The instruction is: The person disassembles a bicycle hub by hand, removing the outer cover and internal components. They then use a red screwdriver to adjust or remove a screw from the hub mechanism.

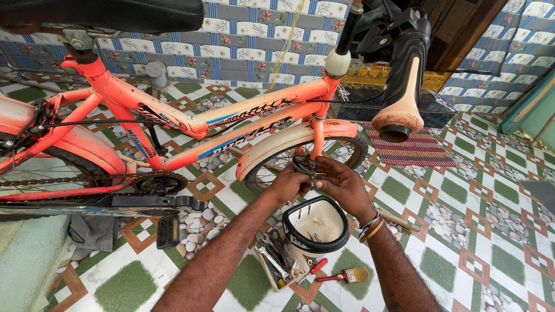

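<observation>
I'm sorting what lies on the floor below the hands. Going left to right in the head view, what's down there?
Bike pedal → open box of tools → white tub with black rim → paintbrush with red handle.

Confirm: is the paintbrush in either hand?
No. The paintbrush lies on the tiled floor, while both the left hand and right hand work at the front wheel.

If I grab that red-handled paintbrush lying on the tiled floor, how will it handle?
The red-handled paintbrush looks small and thin, so probably light. Its handle seems rigid, while the pale bristles would likely flex if pushed. It lies flat on the glossy tiled floor, so it may slide rather than roll.
</observation>
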